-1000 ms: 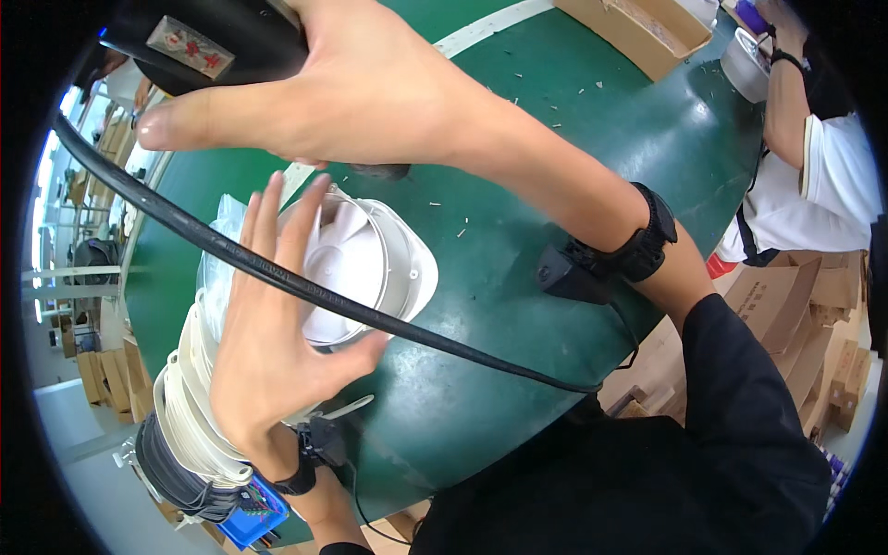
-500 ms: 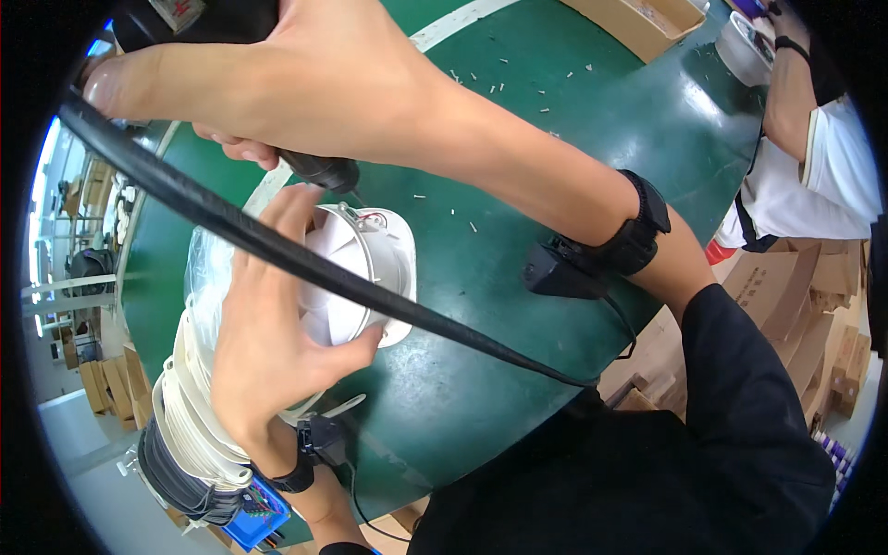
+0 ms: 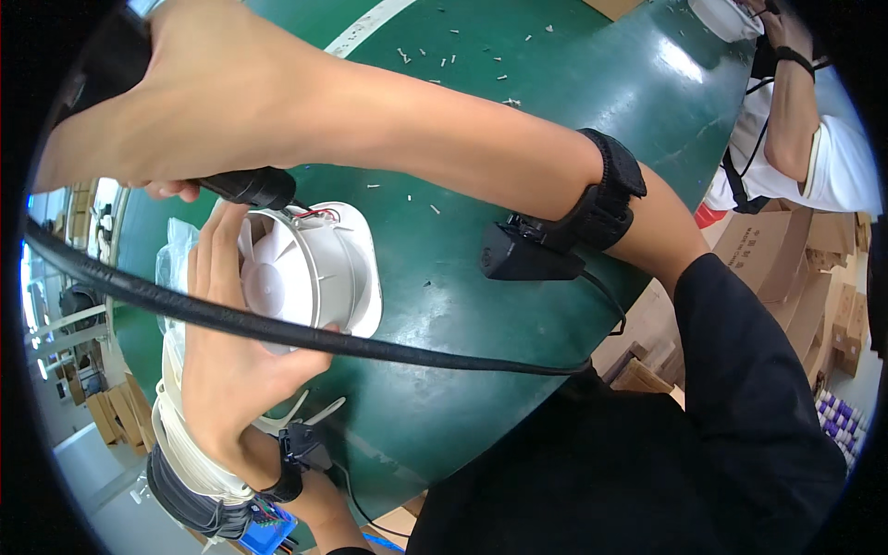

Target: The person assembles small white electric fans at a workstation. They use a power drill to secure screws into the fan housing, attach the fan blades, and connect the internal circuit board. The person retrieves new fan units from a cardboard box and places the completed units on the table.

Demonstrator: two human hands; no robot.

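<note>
Screws [image 3: 442,62] litter a green desk [image 3: 444,277], a co-worker [image 3: 795,139] at its right edge near brown cartons [image 3: 763,248]; inside the left edge sits a white fan [image 3: 305,264], round-bodied and square-flanged, red wire [image 3: 326,213] showing, the left hand [image 3: 227,372] clasping it with wide-spread fingers, the right hand [image 3: 213,106] wrapped around a black drill [image 3: 261,188]
</note>
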